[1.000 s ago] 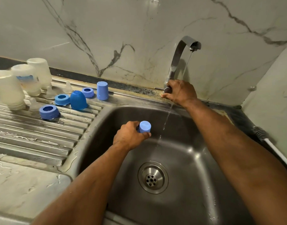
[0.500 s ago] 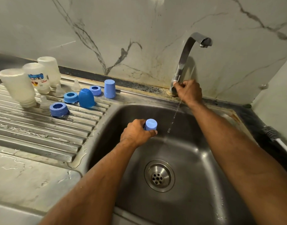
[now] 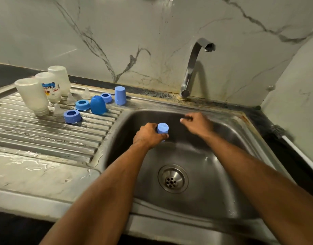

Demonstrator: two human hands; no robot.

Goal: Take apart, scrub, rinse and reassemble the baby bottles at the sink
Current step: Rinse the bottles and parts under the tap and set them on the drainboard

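My left hand (image 3: 148, 135) grips a light blue bottle cap (image 3: 163, 128) over the steel sink basin (image 3: 201, 174). My right hand (image 3: 198, 123) hovers just right of it with loosely curled fingers, holding nothing. No water runs from the tap (image 3: 196, 64). On the ribbed drainboard (image 3: 46, 135) three clear bottles (image 3: 32, 95) stand upside down. Beside them lie three blue collar rings (image 3: 72, 116), a dark blue dome cap (image 3: 97, 104), a tall light blue cap (image 3: 120, 95) and clear teats (image 3: 86, 93).
The drain (image 3: 173, 178) sits in the basin's floor. A brush with a white handle (image 3: 293, 145) lies on the dark counter at the right. The marble wall (image 3: 134, 41) rises behind the sink. The wet countertop (image 3: 28, 174) runs along the front left.
My right hand left the tap handle and came down beside the cap. The water stream has stopped. My left hand keeps the cap in the same place.
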